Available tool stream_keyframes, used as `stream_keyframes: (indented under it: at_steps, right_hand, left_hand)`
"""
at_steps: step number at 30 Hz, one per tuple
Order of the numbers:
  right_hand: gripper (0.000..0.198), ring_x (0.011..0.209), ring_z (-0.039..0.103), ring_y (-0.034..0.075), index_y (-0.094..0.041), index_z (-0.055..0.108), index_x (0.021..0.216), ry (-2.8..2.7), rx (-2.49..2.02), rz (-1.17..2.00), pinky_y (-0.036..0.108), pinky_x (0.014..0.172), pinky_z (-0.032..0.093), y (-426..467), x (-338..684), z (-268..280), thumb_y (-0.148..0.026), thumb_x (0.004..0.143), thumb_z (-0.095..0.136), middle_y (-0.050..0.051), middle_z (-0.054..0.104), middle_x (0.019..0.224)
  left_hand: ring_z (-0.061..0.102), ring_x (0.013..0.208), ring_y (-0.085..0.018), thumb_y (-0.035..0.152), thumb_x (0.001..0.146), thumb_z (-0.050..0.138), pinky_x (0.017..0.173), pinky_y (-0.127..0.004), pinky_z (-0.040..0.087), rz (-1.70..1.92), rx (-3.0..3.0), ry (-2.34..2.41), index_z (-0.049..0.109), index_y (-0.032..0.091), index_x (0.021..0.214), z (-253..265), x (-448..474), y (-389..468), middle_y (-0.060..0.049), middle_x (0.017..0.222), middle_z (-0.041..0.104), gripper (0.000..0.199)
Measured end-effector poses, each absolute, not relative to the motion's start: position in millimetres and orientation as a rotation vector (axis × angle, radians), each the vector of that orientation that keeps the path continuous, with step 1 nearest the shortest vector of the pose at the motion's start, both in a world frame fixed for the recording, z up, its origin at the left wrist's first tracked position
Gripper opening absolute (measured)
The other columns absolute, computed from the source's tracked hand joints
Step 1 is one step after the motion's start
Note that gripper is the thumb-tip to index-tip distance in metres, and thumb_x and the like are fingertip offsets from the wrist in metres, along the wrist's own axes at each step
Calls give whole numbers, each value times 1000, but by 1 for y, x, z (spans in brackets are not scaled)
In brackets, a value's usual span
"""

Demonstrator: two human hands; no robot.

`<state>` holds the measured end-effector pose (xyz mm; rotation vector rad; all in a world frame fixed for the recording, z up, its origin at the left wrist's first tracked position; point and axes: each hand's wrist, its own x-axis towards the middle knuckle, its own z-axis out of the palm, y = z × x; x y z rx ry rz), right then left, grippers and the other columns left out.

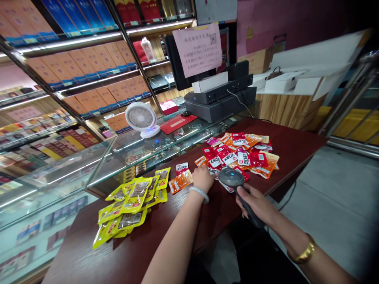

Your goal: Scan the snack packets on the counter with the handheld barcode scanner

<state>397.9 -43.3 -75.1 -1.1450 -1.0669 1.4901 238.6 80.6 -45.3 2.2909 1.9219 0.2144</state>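
My right hand (pixel 255 203) is wrapped round the handle of a dark grey barcode scanner (pixel 231 177), its head over the near edge of a pile of snack packets. My left hand (pixel 203 178) rests at the pile's left side, fingers curled down; what they hold, if anything, is hidden. Red and white packets (pixel 226 154) and orange packets (pixel 266 165) lie heaped beyond both hands. Just left of my left hand lie an orange packet (pixel 180 182) and a red and white packet (pixel 181 169). Yellow packets (pixel 137 193) form another pile farther left.
The packets lie on a dark red-brown counter (pixel 166 228). Behind it are a glass display case (pixel 118 157), a white fan (pixel 141 117), a red folder (pixel 177 123) and a black cash register unit (pixel 219 98). Shelves of boxes (pixel 89 61) stand at the back left.
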Motion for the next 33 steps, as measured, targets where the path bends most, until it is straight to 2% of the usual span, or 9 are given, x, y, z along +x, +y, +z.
stream_keyframes:
  at_steps: [3,7,11,16,24,29,33]
  right_hand:
    - [48,34,45,6,-21,48,92,-1062,-1137,1495,20,38,41,-43,398,-74,-67,83,51,-10,48,53]
    - [47,36,45,6,-20,48,93,-1113,-1154,1477,20,39,41,-45,397,-67,-67,83,52,-10,47,53]
    - [45,36,45,6,-21,46,87,-1170,-1173,1474,19,39,41,-44,392,-62,-66,83,52,-9,48,55]
    - [44,36,44,5,-21,46,89,-1186,-1115,1554,19,39,42,-39,384,-62,-64,85,51,-10,47,55]
    - [41,35,43,6,-20,50,94,-1319,-987,1643,18,37,41,-34,365,-59,-60,88,50,-10,45,52]
    - [42,35,42,6,-21,49,91,-1310,-1014,1633,19,38,41,-38,367,-58,-62,87,51,-9,46,55]
    - [43,36,44,7,-21,48,88,-1282,-1083,1609,20,40,42,-44,379,-60,-64,85,51,-9,47,56]
  left_hand:
    - [64,92,-23,42,88,53,74,-29,43,304,2178,1808,56,16,106,-47,222,71,-13,100,68,31]
    - [63,75,-17,36,89,51,64,-25,40,409,1995,1744,54,19,94,-58,185,50,-7,87,68,19]
    - [60,68,-15,36,87,53,62,-24,40,524,1833,1769,54,19,95,-68,156,32,-2,77,66,18]
    - [58,65,-15,37,87,52,60,-25,39,616,1734,1770,54,19,95,-65,139,13,-3,74,64,20]
    - [64,80,-19,38,86,53,71,-29,46,784,1695,1688,59,18,104,-66,127,-5,-7,90,69,28]
    - [65,81,-22,39,88,50,74,-32,48,670,1743,1969,58,19,105,-58,109,-8,-7,87,69,28]
    - [58,107,-29,40,86,55,93,-42,42,733,2015,2371,53,17,116,-42,112,-10,-14,110,65,38]
